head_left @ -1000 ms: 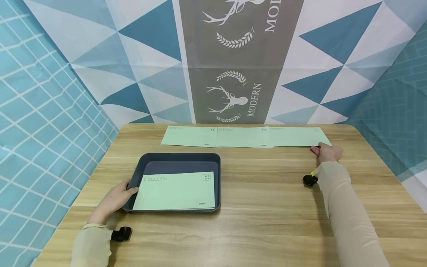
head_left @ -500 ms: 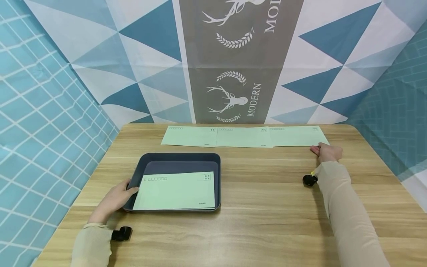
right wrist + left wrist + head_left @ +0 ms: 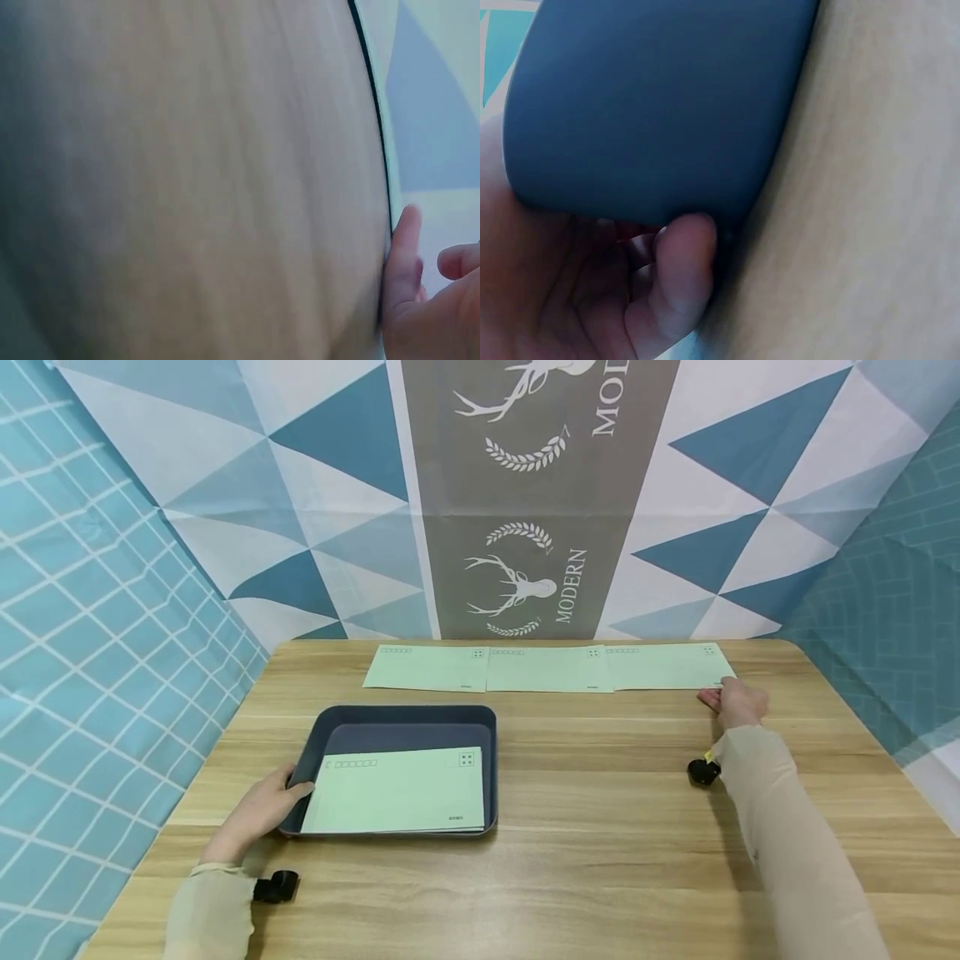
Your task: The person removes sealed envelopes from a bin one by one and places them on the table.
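Observation:
In the head view, my left hand (image 3: 258, 810) grips the left side of a dark blue-grey tray (image 3: 405, 735), thumb over the rim. From the left wrist view, curled fingers (image 3: 686, 262) meet the tray's outer wall (image 3: 660, 105). Pale green envelopes (image 3: 397, 793) lie in the tray's front part. At the back right, my right hand (image 3: 741, 702) touches the front right corner of another green envelope (image 3: 660, 668). One finger (image 3: 406, 232) stretches along that envelope's edge in the right wrist view, while another finger stands apart from it.
Two more green envelopes, a left one (image 3: 427, 668) and a middle one (image 3: 549, 670), continue the row along the back of the wooden table (image 3: 585, 827). A patterned cloth backdrop (image 3: 360, 527) rises directly behind the table.
The right envelope has slid slightly left and straightened against its neighbour. My right hand's fingers have shifted a little at its corner. The left hand and tray stay put.

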`<state>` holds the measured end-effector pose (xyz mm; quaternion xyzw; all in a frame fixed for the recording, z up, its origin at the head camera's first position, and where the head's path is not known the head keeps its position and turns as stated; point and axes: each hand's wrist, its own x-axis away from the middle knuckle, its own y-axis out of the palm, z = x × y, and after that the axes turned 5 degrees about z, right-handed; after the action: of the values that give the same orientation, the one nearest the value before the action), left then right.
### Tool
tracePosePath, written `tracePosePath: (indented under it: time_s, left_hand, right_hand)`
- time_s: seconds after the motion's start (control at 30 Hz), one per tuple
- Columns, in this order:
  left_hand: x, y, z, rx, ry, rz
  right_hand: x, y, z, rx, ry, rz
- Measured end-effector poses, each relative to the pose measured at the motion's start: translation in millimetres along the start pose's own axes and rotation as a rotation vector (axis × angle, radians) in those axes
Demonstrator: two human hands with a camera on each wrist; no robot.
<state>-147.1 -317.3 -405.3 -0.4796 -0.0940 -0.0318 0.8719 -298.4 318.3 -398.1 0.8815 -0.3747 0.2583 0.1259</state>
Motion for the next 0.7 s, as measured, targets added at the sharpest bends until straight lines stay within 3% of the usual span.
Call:
tracePosePath:
  time_s: [0.23,0.47,0.7]
  left_hand:
    - [1.7,0.1,-3.7,-0.002,-0.018,0.002]
    - [3.2,1.2,-1.7,0.016,-0.029,-0.005]
    - [0.8,0.9,1.8,0.021,-0.027,-0.007]
  right_hand:
    - [17,8,-4,0.183,-0.102,-0.122]
    - [36,16,0,0.526,-0.408,-0.202]
    - [71,28,12,0.624,-0.631,-0.291]
